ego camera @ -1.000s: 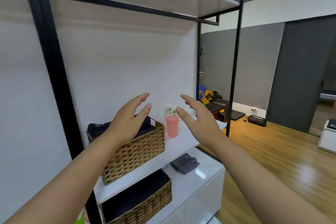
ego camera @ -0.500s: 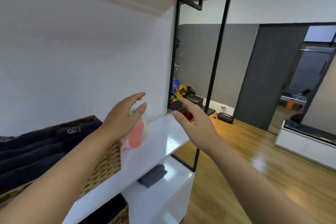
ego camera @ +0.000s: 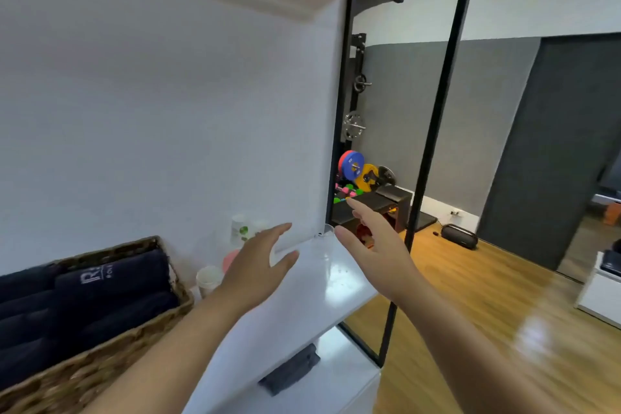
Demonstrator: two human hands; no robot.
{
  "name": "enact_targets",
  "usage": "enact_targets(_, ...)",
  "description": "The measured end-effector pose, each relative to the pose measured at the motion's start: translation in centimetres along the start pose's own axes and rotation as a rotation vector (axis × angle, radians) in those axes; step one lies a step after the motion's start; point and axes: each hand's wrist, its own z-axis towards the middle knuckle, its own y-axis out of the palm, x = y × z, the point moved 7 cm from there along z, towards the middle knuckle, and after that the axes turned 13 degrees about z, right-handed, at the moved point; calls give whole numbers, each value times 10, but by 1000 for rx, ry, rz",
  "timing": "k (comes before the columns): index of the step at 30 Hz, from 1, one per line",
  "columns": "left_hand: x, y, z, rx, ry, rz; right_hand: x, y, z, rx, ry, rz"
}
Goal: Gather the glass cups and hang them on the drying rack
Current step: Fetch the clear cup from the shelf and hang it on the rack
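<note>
Looking like a home, with a living area doubling as a small gym. Standing against a white wall: black metal-framed shelving unit (ego camera: 437, 131) with white shelf (ego camera: 302, 282). Sitting on that shelf: wicker basket (ego camera: 100, 339) holding folded dark towels (ego camera: 84, 299), plus a few cups (ego camera: 240, 228) near the wall. Lying on the lower white cabinet: folded grey cloth (ego camera: 290, 370). Leaning in the far corner: coloured weight plates (ego camera: 353, 166), with small dumbbells (ego camera: 346, 191) beside them. Running across the room: glossy wooden floor (ego camera: 487, 296). Resting on it by the grey wall: dark speaker (ego camera: 458, 236).
</note>
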Motion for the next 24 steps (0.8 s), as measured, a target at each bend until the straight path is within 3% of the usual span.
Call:
enact_targets(15, 49, 105, 89, 58, -275, 110, 125, -83, 96, -256, -60, 71)
enact_targets(24, 20, 203, 164, -14, -386, 161, 209, -76, 132, -255, 33, 27)
